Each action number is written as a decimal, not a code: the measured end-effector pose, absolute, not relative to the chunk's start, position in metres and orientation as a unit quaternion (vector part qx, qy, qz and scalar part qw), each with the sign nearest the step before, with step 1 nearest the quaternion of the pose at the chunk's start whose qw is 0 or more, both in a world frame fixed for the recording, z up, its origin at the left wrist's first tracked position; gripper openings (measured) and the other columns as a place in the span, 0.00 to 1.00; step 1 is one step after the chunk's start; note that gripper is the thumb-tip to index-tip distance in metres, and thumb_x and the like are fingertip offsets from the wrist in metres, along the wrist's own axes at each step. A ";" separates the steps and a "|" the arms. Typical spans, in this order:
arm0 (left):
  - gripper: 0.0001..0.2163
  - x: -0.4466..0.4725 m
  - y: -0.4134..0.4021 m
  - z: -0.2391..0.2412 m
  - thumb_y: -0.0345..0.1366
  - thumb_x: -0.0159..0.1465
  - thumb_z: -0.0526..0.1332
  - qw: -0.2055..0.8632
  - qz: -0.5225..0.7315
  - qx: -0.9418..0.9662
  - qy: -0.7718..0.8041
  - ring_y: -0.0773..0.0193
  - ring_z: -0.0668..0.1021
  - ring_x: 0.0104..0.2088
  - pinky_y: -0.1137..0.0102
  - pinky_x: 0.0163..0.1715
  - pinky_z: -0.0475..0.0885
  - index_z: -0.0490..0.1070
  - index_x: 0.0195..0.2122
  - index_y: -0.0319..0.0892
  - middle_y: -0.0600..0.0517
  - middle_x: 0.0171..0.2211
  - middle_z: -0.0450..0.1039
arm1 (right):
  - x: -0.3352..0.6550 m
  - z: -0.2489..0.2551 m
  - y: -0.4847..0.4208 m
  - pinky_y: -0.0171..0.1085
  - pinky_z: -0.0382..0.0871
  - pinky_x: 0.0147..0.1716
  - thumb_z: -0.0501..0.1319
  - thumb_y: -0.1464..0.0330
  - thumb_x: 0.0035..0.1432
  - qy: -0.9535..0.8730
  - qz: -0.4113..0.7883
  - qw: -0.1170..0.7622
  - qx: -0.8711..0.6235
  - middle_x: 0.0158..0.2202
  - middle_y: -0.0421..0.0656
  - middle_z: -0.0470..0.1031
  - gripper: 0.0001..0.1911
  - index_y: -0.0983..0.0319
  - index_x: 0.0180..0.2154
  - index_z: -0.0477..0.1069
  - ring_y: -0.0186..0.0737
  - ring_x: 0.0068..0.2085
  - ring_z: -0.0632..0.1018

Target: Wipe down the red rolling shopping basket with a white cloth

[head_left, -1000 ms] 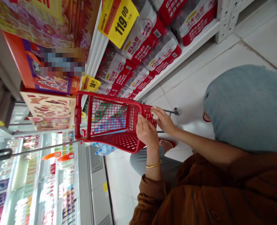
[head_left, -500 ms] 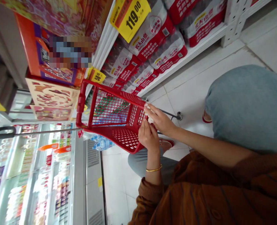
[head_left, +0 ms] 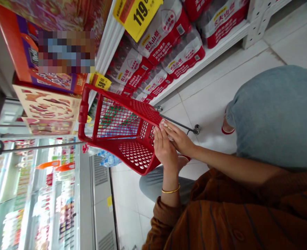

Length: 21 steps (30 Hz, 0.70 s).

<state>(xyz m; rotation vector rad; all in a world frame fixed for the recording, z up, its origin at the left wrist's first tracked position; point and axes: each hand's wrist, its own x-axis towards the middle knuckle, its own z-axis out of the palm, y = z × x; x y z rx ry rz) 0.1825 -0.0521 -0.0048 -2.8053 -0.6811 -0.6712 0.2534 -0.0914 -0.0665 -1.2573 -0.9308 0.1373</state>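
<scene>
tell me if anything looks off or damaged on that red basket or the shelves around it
Nothing stands out. The red basket looks whole, held by the left hand while the right hand presses a small white wad against its rim. The water packs sit stacked on the shelf.

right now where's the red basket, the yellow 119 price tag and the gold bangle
red basket (head_left: 132,156): head view, on its perforated bottom panel.
yellow 119 price tag (head_left: 140,14): head view, on the printed digits.
gold bangle (head_left: 170,190): head view, on the band across the wrist.

Left hand (head_left: 164,150) and right hand (head_left: 178,138) side by side, forearms extended, fingers pointing forward.
</scene>
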 end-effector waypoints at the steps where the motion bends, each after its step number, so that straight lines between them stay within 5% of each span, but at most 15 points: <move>1: 0.19 0.182 -0.052 -0.007 0.28 0.70 0.47 0.092 -0.232 -0.941 -0.229 0.57 0.64 0.64 0.60 0.63 0.64 0.64 0.60 0.33 0.38 0.59 0.67 | 0.252 -0.069 -0.090 0.48 0.58 0.65 0.47 0.68 0.69 -0.422 0.062 0.705 -0.567 0.66 0.47 0.58 0.26 0.56 0.67 0.50 0.42 0.67 0.59; 21: 0.15 0.175 -0.051 -0.023 0.32 0.69 0.54 0.122 -0.267 -0.920 -0.261 0.55 0.67 0.62 0.59 0.60 0.66 0.71 0.54 0.37 0.37 0.56 0.70 | 0.238 -0.125 -0.080 0.50 0.58 0.64 0.48 0.71 0.67 -0.407 0.097 0.675 -0.607 0.62 0.50 0.64 0.23 0.61 0.62 0.59 0.43 0.66 0.61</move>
